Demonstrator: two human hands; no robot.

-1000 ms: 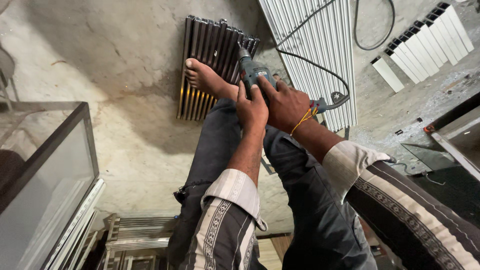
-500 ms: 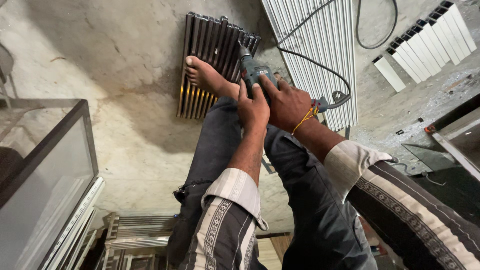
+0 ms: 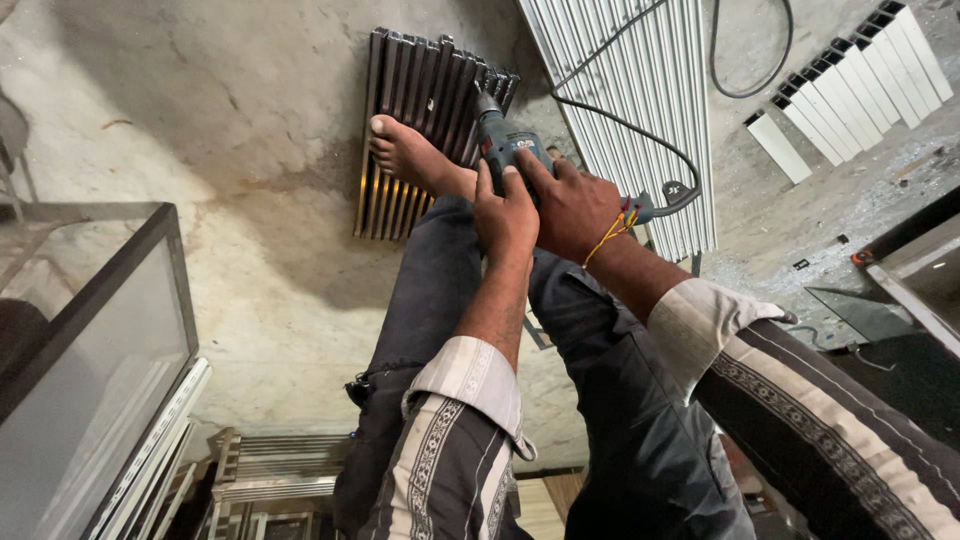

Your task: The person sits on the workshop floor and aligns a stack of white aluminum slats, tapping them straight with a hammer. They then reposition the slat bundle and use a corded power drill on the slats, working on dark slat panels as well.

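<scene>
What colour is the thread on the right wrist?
Yellow-orange with red, on the wrist thread, head view.

A single head-worn camera looks steeply down, close over the hands and floor (image 3: 250, 200).

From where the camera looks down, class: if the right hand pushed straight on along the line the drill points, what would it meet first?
Probably the dark metal bars. The right hand grips the drill, whose tip points at them beside the bare foot; depth is unclear.
</scene>
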